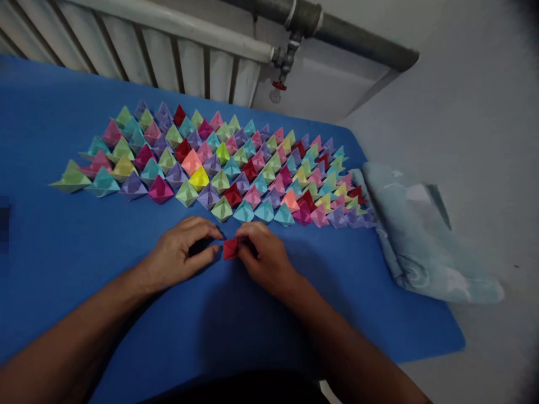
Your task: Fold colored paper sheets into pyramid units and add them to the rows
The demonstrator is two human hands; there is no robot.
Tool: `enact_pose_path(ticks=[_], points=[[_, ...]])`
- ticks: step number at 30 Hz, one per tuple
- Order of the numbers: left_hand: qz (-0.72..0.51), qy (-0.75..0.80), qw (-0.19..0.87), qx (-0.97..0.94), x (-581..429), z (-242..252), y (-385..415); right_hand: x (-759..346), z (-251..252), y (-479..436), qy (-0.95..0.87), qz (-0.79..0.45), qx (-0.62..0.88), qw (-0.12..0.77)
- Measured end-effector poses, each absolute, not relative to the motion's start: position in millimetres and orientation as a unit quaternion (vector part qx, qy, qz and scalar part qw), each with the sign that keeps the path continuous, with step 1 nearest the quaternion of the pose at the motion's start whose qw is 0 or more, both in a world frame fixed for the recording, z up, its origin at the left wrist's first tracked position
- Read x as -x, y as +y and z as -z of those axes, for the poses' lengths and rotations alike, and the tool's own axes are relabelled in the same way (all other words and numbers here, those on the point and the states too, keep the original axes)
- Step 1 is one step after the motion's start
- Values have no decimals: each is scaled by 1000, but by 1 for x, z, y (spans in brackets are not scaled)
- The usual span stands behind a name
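Observation:
A small folded square of red paper (230, 249) is pinched at its right edge by my right hand (266, 253), just above the blue surface. On its left side, my left hand (182, 250) has thumb and fingers apart, the tips close to the paper's edge with nothing between them. Beyond both hands stand many folded paper boats (222, 209) in close rows, in green, blue, purple, pink, red and yellow. The fingers of my right hand hide part of the red paper.
The blue surface (138, 331) spreads under everything. At its right edge lies a folded pale blue-green cloth (421, 241). Behind it are a white radiator (160, 56) and a dark pipe (357, 38) with a red-handled valve (279, 86). A pale wall rises at the right.

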State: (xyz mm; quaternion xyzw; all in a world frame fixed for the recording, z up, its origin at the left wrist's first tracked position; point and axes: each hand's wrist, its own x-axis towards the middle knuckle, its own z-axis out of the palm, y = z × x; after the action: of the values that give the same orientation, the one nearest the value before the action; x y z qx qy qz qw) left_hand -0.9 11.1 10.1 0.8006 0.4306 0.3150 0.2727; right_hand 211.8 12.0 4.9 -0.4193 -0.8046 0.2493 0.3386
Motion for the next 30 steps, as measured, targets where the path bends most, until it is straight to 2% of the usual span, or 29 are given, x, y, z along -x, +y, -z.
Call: enact_pose_path(ticks=[8,24,30], points=[[-282,414,175,-848,-8,-5,4,-210,-8,10,-836,-250,427,235],[-318,451,319,-770,-3,-14,9,-204,-6,12,-831,-274,427,226],[-366,506,338,-704,0,-15,9,-206,-7,11,-806,-290,429,288]])
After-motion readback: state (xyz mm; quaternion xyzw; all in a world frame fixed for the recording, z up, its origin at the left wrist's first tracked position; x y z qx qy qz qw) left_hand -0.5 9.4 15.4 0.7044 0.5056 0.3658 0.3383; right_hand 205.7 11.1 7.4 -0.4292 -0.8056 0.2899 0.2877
